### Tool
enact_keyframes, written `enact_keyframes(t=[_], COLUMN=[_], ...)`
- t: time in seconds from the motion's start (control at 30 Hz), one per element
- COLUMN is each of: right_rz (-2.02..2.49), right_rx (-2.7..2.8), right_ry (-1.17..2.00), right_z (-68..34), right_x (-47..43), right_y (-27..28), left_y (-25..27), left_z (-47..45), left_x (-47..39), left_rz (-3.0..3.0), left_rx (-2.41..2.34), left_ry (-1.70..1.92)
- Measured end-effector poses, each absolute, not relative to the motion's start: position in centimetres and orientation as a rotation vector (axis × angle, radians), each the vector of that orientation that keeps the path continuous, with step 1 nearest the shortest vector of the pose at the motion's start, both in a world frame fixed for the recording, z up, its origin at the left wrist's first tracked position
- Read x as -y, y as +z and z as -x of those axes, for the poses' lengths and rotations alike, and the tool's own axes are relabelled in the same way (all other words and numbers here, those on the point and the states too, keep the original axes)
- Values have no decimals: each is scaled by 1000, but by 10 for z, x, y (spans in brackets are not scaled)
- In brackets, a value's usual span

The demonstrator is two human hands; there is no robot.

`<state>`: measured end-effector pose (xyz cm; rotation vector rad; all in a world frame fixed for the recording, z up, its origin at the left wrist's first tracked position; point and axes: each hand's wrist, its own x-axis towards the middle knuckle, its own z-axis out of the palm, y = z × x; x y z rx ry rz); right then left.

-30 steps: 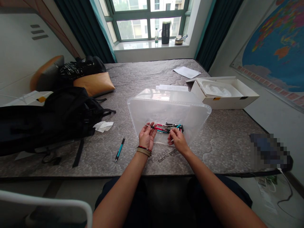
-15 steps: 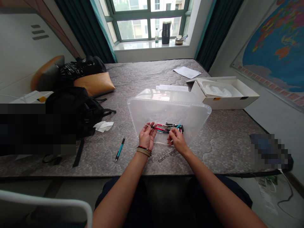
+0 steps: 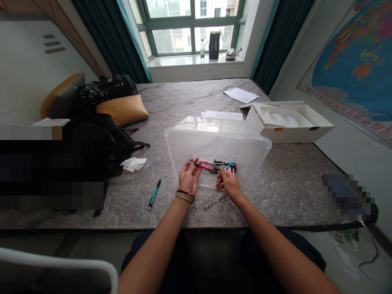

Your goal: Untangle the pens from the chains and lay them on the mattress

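Observation:
A red and black pen (image 3: 206, 168) lies across the fingers of my left hand (image 3: 188, 178), its tip end pinched by the thumb. My right hand (image 3: 229, 182) has its fingers closed at the pen's other end. Both hands are at the mouth of a clear plastic bin (image 3: 251, 149), which lies on its side with the opening towards me. Several pens (image 3: 228, 165), black, red, teal and pale, lie in a loose heap inside, partly hidden behind my hands. Left of the bin, a teal and black pen (image 3: 154, 193) rests on the mattress (image 3: 128, 210).
A black backpack (image 3: 113, 139), a tan cushion (image 3: 122, 110) and a crumpled tissue (image 3: 134, 164) are on the left. At the right stands an open white box (image 3: 294, 132). Papers (image 3: 241, 95) lie behind the bin. A white rail (image 3: 61, 259) crosses the lower left.
The view has tilted up slightly, so the scene sits a little lower. Both hands stay on the red and black pen with almost no movement.

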<state>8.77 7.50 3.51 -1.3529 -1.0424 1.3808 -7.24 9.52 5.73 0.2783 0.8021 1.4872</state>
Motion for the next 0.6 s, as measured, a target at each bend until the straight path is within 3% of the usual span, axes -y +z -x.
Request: enact_keyframes(t=[0.23, 0.47, 0.6], right_rz=[1292, 1333, 1240], right_rx=[1180, 1016, 1054], right_ry=[1304, 1488, 1434], right_z=[-86, -86, -86], right_x=[-72, -73, -71], right_y=[38, 40, 44], left_y=[59, 60, 59], left_z=[72, 71, 71], left_x=[-95, -95, -95], left_rz=[-258, -281, -284], left_rx=[-816, -801, -807], left_ry=[1494, 1480, 1491])
